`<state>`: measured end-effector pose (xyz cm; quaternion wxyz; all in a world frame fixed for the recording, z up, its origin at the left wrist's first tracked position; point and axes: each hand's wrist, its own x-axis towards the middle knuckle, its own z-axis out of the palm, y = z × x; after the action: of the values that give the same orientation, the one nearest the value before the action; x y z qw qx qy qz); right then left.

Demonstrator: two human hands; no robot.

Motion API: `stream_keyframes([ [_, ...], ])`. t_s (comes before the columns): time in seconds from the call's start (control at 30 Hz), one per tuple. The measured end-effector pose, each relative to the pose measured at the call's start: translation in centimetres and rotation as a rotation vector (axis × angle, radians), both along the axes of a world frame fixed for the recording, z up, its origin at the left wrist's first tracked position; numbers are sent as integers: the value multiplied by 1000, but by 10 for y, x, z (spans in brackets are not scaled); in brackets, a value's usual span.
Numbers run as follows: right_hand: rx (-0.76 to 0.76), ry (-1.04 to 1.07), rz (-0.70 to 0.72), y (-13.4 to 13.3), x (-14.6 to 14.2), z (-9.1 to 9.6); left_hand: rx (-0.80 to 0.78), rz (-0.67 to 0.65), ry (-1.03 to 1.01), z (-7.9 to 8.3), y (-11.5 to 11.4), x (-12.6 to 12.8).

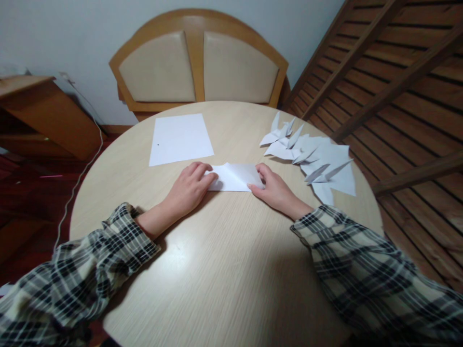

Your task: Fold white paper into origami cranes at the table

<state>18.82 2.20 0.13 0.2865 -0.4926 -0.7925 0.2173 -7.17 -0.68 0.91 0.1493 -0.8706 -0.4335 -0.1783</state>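
Observation:
A folded white paper (236, 176) lies on the round pale wooden table (224, 260), just beyond my hands. My left hand (190, 189) rests on its left end, fingers curled and pressing the edge down. My right hand (273, 189) pinches the paper's right near corner between thumb and fingers. Both arms wear plaid sleeves and reach in from the near edge.
A flat white sheet (180, 138) lies at the far left of the table. Several folded paper cranes (311, 156) are piled at the right edge. A wooden chair (198, 62) stands behind the table, slatted wood panels (398, 82) at right, and a white cable (81, 173) hangs at left.

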Motion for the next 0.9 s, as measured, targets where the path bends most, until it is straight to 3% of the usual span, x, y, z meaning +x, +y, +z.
stream_keyframes([
  [0.1, 37, -29, 15, 0, 1, -2, -112, -65, 66, 1, -1, -2],
  [0.4, 150, -157, 72, 1, 5, -11, -168, -110, 36, 0, -19, 3],
  [0.63, 103, -405, -88, -7, 3, -11, -262, -115, 34, 2, -35, 12],
  [0.9, 144, -482, -173, -13, 6, -11, -316, -29, 41, 1, -40, 21],
])
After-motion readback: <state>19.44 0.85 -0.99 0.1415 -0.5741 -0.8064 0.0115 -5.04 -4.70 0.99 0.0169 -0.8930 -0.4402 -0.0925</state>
